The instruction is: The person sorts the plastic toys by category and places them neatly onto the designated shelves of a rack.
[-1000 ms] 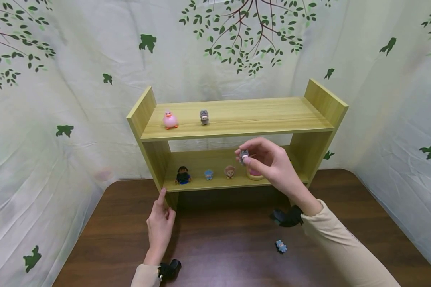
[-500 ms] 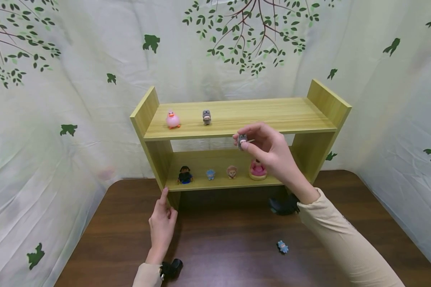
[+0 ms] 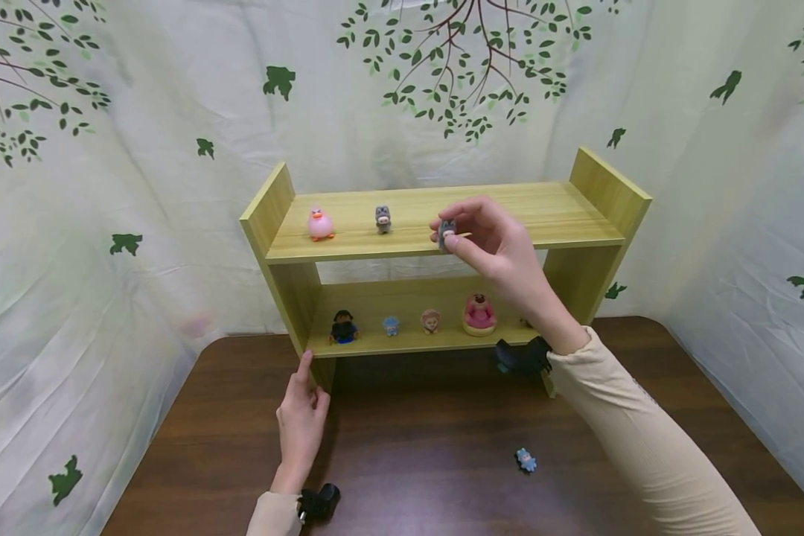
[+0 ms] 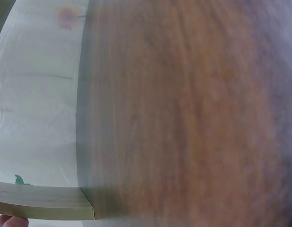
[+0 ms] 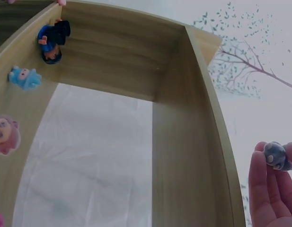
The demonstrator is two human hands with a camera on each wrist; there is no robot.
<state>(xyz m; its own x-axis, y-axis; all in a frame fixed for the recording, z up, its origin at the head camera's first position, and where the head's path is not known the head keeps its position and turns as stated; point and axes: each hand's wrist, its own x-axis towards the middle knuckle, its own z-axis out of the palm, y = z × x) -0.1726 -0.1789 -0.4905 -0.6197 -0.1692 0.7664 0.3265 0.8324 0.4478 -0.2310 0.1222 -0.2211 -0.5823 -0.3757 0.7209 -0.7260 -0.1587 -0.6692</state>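
My right hand (image 3: 499, 246) pinches a small grey eared figurine (image 3: 447, 232) between thumb and fingers, at the front edge of the upper board of a light wooden shelf (image 3: 502, 208). In the right wrist view the grey figurine (image 5: 277, 156) shows at the fingertips. A similar grey figurine (image 3: 383, 219) stands upright to its left on that board, beside a pink duck toy (image 3: 319, 224). My left hand (image 3: 298, 420) reaches up with its index finger extended, the tip touching the lower board's left front corner. In the left wrist view only fingertips (image 4: 13, 221) appear, beside the shelf panel.
On the lower board stand a dark-haired blue doll (image 3: 344, 327), a light blue figurine (image 3: 391, 325), a brown-pink figurine (image 3: 430, 321) and a pink bear (image 3: 479, 316). A blue figurine (image 3: 525, 460) lies on the brown table (image 3: 409, 484). Leaf-printed cloth (image 3: 174, 186) surrounds the table.
My right hand has risen with the grey figurine from in front of the lower board to the upper board's edge, uncovering the pink bear. The left hand stays at the shelf corner.
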